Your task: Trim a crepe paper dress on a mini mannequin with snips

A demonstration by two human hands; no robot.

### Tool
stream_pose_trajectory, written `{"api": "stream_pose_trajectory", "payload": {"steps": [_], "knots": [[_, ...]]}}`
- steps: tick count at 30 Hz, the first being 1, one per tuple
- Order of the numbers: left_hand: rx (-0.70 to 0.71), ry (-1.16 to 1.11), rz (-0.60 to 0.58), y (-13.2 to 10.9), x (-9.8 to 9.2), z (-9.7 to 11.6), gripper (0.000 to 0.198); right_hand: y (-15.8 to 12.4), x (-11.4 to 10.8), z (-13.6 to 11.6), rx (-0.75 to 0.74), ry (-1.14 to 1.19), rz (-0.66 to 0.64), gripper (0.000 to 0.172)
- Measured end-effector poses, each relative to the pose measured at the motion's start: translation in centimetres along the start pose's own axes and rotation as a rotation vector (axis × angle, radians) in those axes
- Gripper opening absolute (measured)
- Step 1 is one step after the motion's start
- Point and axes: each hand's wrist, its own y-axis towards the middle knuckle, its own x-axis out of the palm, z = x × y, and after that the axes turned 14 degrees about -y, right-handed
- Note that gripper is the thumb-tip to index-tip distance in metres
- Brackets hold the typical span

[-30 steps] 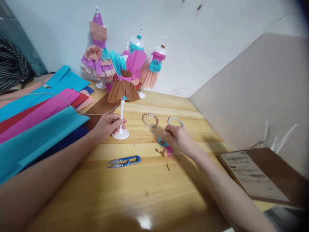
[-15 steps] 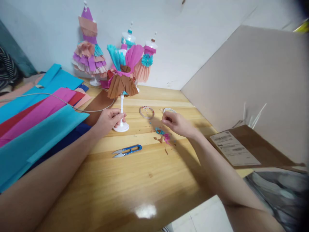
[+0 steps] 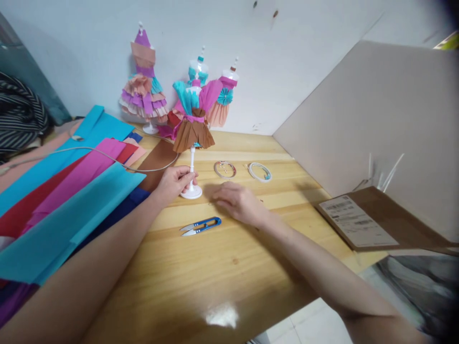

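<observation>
My left hand (image 3: 178,182) is closed round the white pole of a small dress-form stand (image 3: 192,165), just above its round base. The form stands upright in a crepe paper dress (image 3: 194,133), with a brown pleated skirt, a pink waist tie, and turquoise and pink pieces on top. To the right of the base, my right hand (image 3: 237,201) is low over the table, palm down. Its fingers reach left, loosely bent and apart from the stand. Blue thread snips (image 3: 201,226) lie in front of both hands, blades to the left. Paper scraps near the right hand are mostly hidden.
Coloured crepe paper sheets (image 3: 82,210) cover the left side, crossed by a pale cable (image 3: 143,170). Behind stand other dressed forms, one in tiered ruffles (image 3: 145,98). Two rings of wire or cord (image 3: 225,169) lie behind my right hand. A cardboard box (image 3: 380,215) is at right.
My right hand has moved left and lower, over where scraps lay, uncovering the white ring. My left hand still grips the pole. The view has shifted slightly.
</observation>
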Motion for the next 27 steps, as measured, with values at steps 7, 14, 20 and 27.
{"api": "stream_pose_trajectory", "payload": {"steps": [7,14,20,27], "knots": [[-0.01,-0.039,0.001,0.1,-0.1,0.0,0.023,-1.6,0.3,2.7,-0.153,0.028,-0.027,0.027],[-0.004,-0.069,0.013,0.1,-0.2,-0.2,0.023,-3.2,1.0,4.6,0.065,-0.041,0.072,0.044],[0.013,-0.083,0.017,0.0,0.0,0.3,0.021,-1.6,0.2,1.0,-0.117,0.093,-0.003,0.045],[0.097,-0.101,0.043,0.1,-0.4,2.6,0.023,-3.3,-1.1,2.8,-0.194,0.129,-0.046,0.028]]}}
